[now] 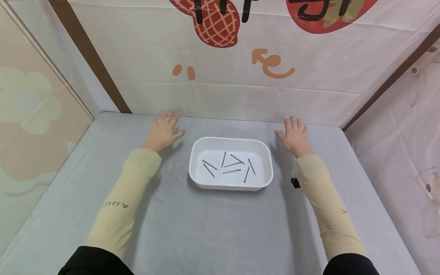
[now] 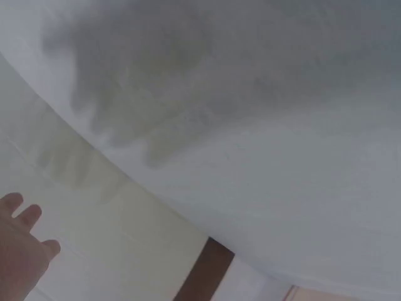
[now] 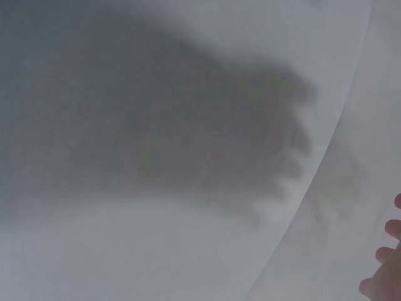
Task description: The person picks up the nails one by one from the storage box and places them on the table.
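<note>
A white rectangular tray point(image 1: 231, 183) stands on the grey-covered table, and several dark nails point(image 1: 232, 171) lie scattered across its bottom. To the left of the tray and toward the table's far edge is my left hand point(image 1: 162, 133), fingers spread and holding nothing. My right hand point(image 1: 295, 137) is on the tray's other side, also with spread fingers and nothing held. Only the fingertips of each hand show in the wrist views, where the left hand point(image 2: 24, 248) and right hand point(image 3: 385, 269) appear at the lower corners above their shadows.
The table point(image 1: 213, 233) wears a smooth grey cloth. Behind its far edge hangs a white printed curtain point(image 1: 233, 99) with brown strips. Curtains also flank the left and right sides. A small black item point(image 1: 295, 183) sits at the right sleeve's cuff.
</note>
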`<state>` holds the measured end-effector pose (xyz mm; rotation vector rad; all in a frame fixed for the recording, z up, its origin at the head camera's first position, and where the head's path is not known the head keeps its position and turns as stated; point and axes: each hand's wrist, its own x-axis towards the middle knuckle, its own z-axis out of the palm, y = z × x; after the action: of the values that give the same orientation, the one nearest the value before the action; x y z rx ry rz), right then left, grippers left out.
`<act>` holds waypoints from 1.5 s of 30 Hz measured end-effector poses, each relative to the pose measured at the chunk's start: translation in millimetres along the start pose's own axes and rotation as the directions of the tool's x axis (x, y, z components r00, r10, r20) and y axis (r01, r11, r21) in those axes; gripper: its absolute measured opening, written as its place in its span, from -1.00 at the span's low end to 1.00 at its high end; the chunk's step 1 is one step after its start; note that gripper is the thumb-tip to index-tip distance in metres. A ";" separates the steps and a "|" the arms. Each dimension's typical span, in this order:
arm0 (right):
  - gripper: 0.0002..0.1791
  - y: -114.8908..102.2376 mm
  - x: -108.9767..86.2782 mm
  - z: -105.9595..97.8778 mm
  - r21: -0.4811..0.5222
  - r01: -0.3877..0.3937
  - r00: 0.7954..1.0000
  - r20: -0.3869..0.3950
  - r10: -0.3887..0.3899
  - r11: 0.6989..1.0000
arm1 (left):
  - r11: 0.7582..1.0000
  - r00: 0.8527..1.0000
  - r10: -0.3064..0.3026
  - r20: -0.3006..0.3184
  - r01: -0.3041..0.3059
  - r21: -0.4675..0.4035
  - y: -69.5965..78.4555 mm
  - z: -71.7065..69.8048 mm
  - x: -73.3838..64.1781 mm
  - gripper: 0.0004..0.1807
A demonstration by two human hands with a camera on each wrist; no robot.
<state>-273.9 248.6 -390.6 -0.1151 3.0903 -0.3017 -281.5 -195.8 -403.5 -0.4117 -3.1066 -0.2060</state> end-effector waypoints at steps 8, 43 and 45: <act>-0.23 -5.3 -0.9 2.6 -0.007 0.036 0.999 0.006 -0.036 0.999 | 0.999 0.999 0.034 -0.006 -0.034 0.010 7.6 -0.6 -2.0 -0.22; -0.31 -22.6 -19.7 3.8 -0.040 0.221 0.974 0.054 -0.219 0.974 | 0.988 0.989 0.149 0.000 -0.149 -0.050 30.9 -11.1 -9.6 -0.32; -0.32 -22.8 -21.1 3.8 -0.039 0.231 0.972 0.048 -0.229 0.972 | 0.986 0.988 0.155 -0.004 -0.155 -0.054 32.4 -11.3 -9.7 -0.32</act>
<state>-251.0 227.3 -389.3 -0.4767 3.0427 -0.2339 -263.8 -168.8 -388.3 -0.6518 -3.0557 -0.2897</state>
